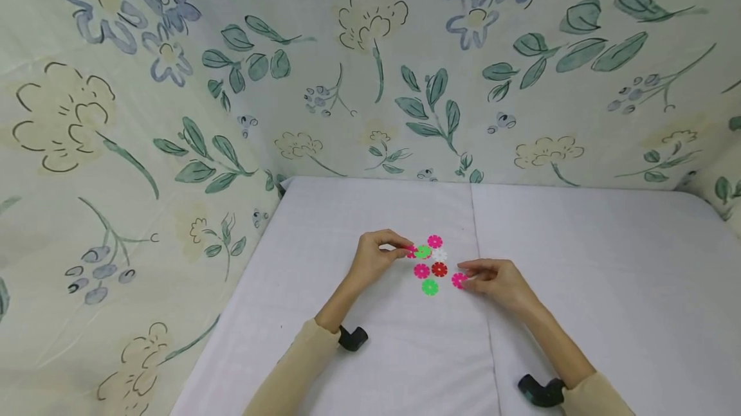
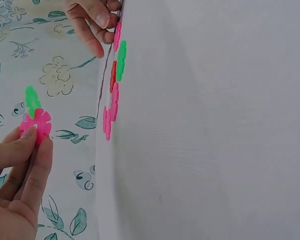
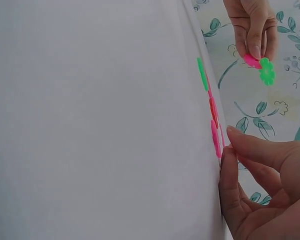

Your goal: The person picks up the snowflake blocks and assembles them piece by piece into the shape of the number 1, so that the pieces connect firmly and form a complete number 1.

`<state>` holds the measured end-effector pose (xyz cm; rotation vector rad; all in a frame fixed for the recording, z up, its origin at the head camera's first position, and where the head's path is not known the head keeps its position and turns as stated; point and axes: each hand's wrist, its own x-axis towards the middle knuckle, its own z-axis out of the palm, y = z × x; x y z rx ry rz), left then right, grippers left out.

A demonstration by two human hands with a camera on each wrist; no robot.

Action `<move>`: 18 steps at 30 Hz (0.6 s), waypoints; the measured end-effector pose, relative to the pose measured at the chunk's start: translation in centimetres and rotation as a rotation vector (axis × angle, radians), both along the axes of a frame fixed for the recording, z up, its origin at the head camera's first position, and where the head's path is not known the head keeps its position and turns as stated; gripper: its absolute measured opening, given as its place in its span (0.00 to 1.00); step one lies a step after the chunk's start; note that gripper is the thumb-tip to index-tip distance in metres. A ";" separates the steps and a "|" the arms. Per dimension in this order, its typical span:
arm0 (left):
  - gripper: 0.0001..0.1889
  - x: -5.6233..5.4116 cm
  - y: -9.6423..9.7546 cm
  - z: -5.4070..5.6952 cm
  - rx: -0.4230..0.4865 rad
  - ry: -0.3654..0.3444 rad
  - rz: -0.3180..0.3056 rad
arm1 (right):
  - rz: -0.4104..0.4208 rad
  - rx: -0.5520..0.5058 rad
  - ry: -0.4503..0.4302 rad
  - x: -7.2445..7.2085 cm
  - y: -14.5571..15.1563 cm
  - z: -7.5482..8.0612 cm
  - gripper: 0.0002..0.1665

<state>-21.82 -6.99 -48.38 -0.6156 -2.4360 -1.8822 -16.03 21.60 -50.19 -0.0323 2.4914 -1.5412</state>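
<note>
My left hand (image 1: 373,258) pinches a pink flower-shaped plastic disc (image 2: 36,124) between thumb and fingers. A green disc (image 3: 267,71) of the same kind is joined to its edge, standing at an angle to it. On the right, my right hand (image 1: 500,284) has its fingertips at the edge of a pink disc (image 1: 458,280) lying on the cloth, thumb and forefinger apart. Between the hands lie a red disc (image 1: 439,269), a green disc (image 1: 429,287), a white disc (image 1: 441,254) and two more pink discs, one nearer (image 1: 421,271) and one farther back (image 1: 435,241).
A white cloth (image 1: 324,223) with a seam right of the discs covers the table. Behind and to the left hangs a flower-patterned curtain (image 1: 347,101). Black devices sit at the left wrist (image 1: 353,338) and the right wrist (image 1: 541,391).
</note>
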 end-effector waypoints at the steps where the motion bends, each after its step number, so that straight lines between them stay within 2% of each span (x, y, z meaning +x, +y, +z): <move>1: 0.07 0.0 0.0 0.0 0.001 -0.008 -0.002 | 0.002 0.010 -0.002 0.0 0.0 0.0 0.22; 6: 0.07 0.1 -0.2 -0.1 -0.002 -0.033 -0.009 | 0.004 0.049 -0.006 -0.1 -0.4 0.2 0.22; 18: 0.07 0.0 -0.3 -0.3 -0.015 -0.039 -0.018 | 0.007 0.119 0.033 -0.6 -0.6 0.0 0.19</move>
